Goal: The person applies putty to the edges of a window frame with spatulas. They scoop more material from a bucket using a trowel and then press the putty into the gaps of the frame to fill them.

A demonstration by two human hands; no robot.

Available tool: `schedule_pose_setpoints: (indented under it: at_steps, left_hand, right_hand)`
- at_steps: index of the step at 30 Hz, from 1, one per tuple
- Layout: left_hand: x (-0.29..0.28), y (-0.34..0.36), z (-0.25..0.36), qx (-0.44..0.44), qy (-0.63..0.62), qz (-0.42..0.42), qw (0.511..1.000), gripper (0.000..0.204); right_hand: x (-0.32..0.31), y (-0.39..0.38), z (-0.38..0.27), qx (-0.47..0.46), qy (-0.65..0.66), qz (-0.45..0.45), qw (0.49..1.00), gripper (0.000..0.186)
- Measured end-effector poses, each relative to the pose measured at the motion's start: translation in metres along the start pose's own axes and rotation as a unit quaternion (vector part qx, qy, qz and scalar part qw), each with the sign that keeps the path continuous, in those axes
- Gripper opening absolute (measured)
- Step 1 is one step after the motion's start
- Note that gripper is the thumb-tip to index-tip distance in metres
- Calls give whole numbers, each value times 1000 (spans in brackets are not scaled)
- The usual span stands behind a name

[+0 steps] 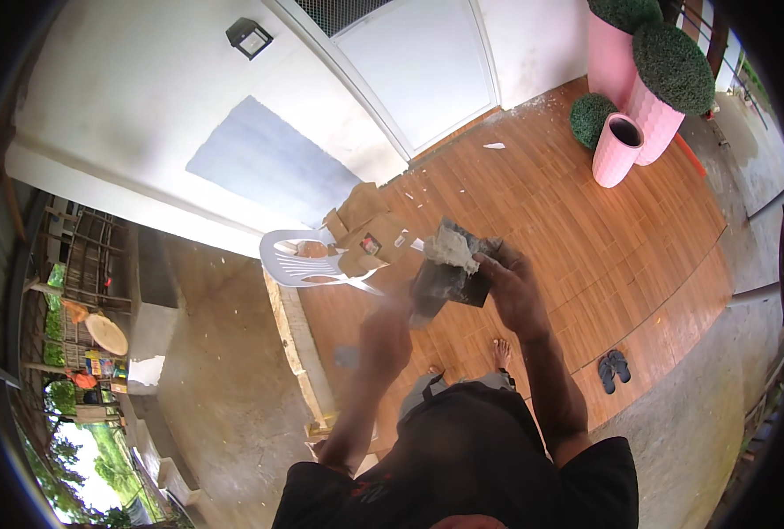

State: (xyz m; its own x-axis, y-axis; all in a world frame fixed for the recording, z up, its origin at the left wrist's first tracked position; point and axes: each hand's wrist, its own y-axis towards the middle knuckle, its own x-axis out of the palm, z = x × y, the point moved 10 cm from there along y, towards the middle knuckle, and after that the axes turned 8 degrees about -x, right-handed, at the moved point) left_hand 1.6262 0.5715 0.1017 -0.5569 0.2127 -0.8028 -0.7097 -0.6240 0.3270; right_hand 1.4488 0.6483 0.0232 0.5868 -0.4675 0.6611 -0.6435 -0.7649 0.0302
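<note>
My right hand [517, 295] grips the right edge of a dark, flat, squarish plate [473, 286], its thumb on the face and its fingers at the far side. A lump of pale, wet-looking putty [450, 249] sits on the upper part of this plate. My left hand [386, 333], smeared by motion, is close to the plate's lower left corner. A blurred greyish piece [421, 315] shows between that hand and the plate; I cannot make out whether the hand holds it.
Beyond my hands, a white plastic chair [299, 271] bears brown cardboard [361, 227]. The white wall has a grey-blue patch [273, 163] beside a white door [418, 75]. Pink planters [616, 159] stand at the far right. Dark slippers [613, 371] lie on the wood-look floor [577, 238]; a ledge [299, 357] borders it.
</note>
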Motion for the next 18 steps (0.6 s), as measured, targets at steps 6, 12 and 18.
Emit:
schedule_pose_setpoints:
  at_steps: [6, 12, 18]
  left_hand:
    - [4, -17, -43, -76, -95, -19, 992, 30]
    - [29, -24, -67, -324, -449, -71, 830, 26]
    - [27, -29, -66, -326, -542, -32, 774, 34]
  right_hand:
    - [0, 11, -62, -75, -132, -15, 988, 17]
    - [62, -27, -95, -264, -413, -94, 866, 19]
    - [75, -49, -68, -280, -417, -223, 835, 51]
